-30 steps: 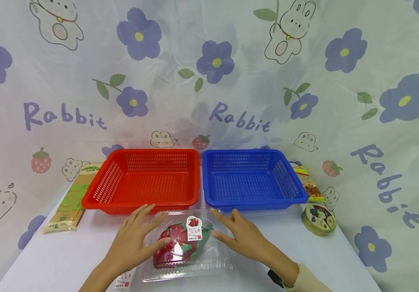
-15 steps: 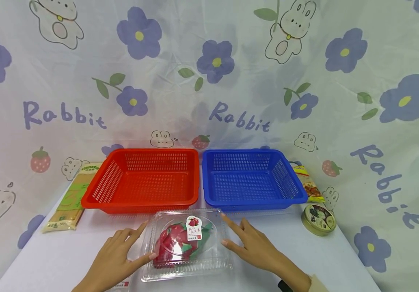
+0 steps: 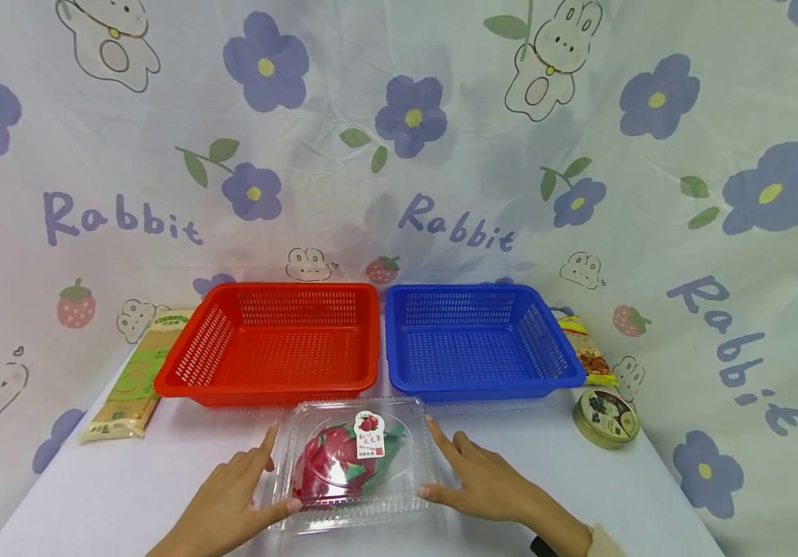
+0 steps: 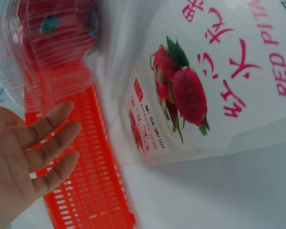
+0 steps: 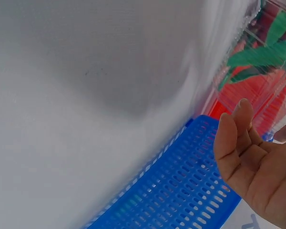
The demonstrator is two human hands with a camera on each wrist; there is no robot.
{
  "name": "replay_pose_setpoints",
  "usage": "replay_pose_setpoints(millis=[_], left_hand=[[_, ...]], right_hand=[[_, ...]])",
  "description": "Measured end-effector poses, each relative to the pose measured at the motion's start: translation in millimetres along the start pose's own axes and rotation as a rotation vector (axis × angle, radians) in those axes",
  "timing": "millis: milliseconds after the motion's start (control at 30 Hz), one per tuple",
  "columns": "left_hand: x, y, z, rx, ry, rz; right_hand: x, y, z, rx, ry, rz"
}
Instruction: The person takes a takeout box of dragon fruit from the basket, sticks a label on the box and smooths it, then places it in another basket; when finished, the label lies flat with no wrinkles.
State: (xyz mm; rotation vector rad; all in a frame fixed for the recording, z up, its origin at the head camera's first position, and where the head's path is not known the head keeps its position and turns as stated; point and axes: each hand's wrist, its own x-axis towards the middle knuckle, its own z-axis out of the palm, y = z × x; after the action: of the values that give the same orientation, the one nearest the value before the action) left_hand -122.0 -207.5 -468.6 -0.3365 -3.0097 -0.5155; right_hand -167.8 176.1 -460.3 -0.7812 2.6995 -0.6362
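A clear plastic clamshell box (image 3: 399, 456) stands in front of the two baskets at the table's near middle. Inside lies a red dragon fruit (image 3: 325, 464) with green scales, and a white fruit sticker (image 3: 370, 435) is on the lid. My left hand (image 3: 232, 495) is at the box's left side, index finger pointing forward and thumb at the near left corner. At the opposite side my right hand (image 3: 485, 480) has thumb and index finger spread along the edge. The left wrist view shows a white label sheet (image 4: 214, 138) printed with dragon fruit beneath the left hand.
A red basket (image 3: 270, 391) and a blue basket (image 3: 489, 387) stand side by side behind the box. Left of them lies a noodle packet (image 3: 138, 379). A yellow-and-red snack packet (image 3: 590, 352) and a round tin (image 3: 606, 420) are on the right.
Both hands have drawn apart from over the lid to the box's two sides, then edged nearer to its near corners. The box has stayed in nearly the same place.
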Motion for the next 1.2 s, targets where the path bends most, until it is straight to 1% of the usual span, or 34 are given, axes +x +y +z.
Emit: replay_pose_setpoints(millis=[67, 267, 367, 433, 567, 633, 867, 1067, 1200], left_hand=[[-0.1, 0.5, 2.1, 0.003, -0.014, 0.004], [-0.5, 3.6, 5.2, -0.032, -0.109, -0.027], [-0.4, 4.5, 7.0, -0.042, -0.131, -0.034], [0.0, 5.5, 7.3, -0.049, -0.157, -0.052], [1.6, 8.5, 6.4, -0.075, -0.229, -0.105], [2.3, 9.6, 6.2, -0.082, -0.249, -0.119], [4.3, 12.0, 9.5, -0.065, -0.244, -0.101], [5.3, 15.5, 13.4, -0.069, -0.237, -0.087], [5.9, 18.0, 14.7, -0.094, -0.254, -0.1]], right_hand=[[0.4, -0.3, 0.4, -0.007, -0.001, -0.003], [0.2, -1.9, 0.0, -0.018, -0.018, -0.009], [0.2, -1.9, 1.6, -0.037, -0.029, 0.0], [0.3, -1.8, 3.2, -0.05, -0.043, 0.011], [0.6, -2.0, 6.6, -0.056, -0.071, 0.024], [1.0, -2.3, 8.7, -0.06, -0.07, 0.02], [3.2, -4.8, 17.3, -0.056, -0.048, -0.01], [3.9, -7.5, 22.2, -0.013, -0.061, 0.002], [4.3, -8.4, 26.0, 0.024, -0.073, 0.016]])
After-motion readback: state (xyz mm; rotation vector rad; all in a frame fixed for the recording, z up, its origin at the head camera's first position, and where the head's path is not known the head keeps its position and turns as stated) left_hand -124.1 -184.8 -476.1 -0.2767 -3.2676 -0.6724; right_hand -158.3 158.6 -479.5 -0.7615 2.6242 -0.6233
